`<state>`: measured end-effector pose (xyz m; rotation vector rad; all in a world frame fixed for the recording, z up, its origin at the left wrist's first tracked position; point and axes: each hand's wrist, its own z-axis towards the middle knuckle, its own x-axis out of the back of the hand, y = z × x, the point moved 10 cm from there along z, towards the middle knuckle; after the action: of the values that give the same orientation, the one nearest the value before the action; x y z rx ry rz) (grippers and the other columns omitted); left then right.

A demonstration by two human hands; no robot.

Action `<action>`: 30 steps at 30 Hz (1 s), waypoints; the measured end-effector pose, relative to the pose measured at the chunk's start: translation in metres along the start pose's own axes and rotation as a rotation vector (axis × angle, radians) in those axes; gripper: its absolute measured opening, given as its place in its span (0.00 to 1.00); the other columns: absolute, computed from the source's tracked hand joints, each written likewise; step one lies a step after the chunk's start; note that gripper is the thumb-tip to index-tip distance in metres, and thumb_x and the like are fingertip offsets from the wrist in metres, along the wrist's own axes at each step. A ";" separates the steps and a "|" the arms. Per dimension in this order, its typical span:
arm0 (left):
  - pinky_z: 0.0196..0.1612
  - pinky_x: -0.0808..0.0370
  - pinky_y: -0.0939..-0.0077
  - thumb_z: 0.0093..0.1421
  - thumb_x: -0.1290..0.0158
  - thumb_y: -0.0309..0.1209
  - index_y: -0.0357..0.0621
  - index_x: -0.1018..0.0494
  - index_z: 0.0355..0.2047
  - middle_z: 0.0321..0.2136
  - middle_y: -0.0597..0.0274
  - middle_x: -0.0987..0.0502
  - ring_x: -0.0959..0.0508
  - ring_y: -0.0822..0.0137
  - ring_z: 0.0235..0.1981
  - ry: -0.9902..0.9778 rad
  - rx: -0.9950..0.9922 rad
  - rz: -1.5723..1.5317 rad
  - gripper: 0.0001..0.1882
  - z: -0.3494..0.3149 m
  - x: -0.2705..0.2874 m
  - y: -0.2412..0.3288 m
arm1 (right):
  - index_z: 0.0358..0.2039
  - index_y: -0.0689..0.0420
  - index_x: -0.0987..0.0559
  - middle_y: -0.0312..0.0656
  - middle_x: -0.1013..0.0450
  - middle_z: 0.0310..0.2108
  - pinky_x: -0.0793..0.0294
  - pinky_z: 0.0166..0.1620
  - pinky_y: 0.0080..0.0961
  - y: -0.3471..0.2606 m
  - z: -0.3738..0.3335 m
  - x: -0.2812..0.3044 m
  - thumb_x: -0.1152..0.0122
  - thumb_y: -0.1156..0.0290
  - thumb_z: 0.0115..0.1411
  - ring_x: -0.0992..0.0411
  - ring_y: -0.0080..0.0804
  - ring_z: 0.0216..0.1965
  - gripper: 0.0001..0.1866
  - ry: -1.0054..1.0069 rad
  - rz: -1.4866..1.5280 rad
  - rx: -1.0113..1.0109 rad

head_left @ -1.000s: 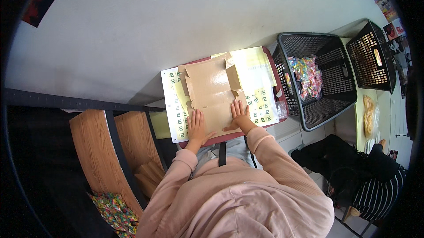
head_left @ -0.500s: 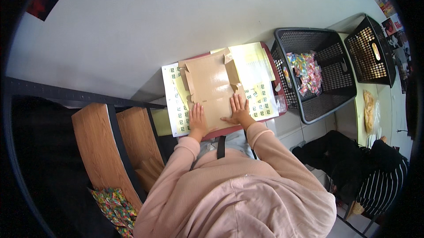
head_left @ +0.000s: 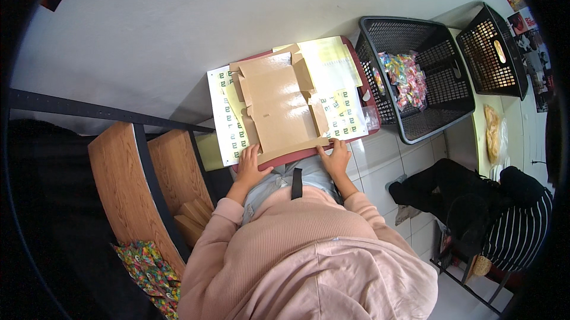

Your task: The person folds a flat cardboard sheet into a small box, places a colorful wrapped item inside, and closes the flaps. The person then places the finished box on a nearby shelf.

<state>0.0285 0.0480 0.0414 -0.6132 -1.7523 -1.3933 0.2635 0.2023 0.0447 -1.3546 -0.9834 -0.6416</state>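
A brown cardboard box blank [head_left: 280,106] lies partly folded, its side flaps and far flap raised. Beneath it are printed white-and-yellow sheets [head_left: 222,119] on a small red-topped table [head_left: 286,157]. At the near left corner of the cardboard, my left hand [head_left: 252,168] has its fingers against the side and its thumb by the near edge. My right hand [head_left: 336,158] holds the near right corner between thumb and fingers. A narrow strip along the near edge stands up between the two hands.
Right of the table, a black plastic basket [head_left: 415,136] holds colourful wrapped sweets [head_left: 405,79]; a second black basket [head_left: 493,53] stands beyond it. Wooden shelves [head_left: 127,186] with bagged sweets [head_left: 148,272] are at left. A person in dark clothes [head_left: 469,201] sits at right.
My hands have moved from lying flat on the cardboard's near part to its near corners. The near part's sides and front edge now stand up. The whole view has shifted slightly.
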 end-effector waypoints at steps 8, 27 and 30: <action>0.57 0.48 0.57 0.45 0.41 0.41 0.34 0.50 0.56 0.53 0.43 0.45 0.46 0.47 0.56 0.102 -0.072 -0.102 0.43 0.007 0.028 0.033 | 0.33 0.64 0.28 0.45 0.28 0.29 0.30 0.35 0.31 0.018 0.025 -0.005 0.37 0.70 0.47 0.27 0.35 0.30 0.15 0.082 0.607 -0.166; 0.52 0.38 0.72 0.63 0.61 0.37 0.34 0.39 0.50 0.46 0.55 0.32 0.33 0.65 0.50 0.110 -0.587 -1.067 0.21 0.129 0.245 0.264 | 0.26 0.53 0.22 0.36 0.26 0.30 0.33 0.45 0.35 -0.279 0.031 0.314 0.38 0.79 0.39 0.29 0.33 0.38 0.11 0.394 0.402 1.275; 0.56 0.42 0.70 0.63 0.62 0.42 0.33 0.43 0.55 0.51 0.53 0.35 0.37 0.63 0.55 -0.036 -0.563 -1.184 0.27 0.130 0.229 0.277 | 0.25 0.48 0.21 0.34 0.27 0.35 0.43 0.53 0.44 -0.282 0.035 0.321 0.34 0.73 0.38 0.34 0.40 0.48 0.10 0.388 0.535 1.287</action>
<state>0.0768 0.2255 0.3763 0.2468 -1.7826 -2.7251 0.1681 0.2454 0.4606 -0.2632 -0.4670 0.1837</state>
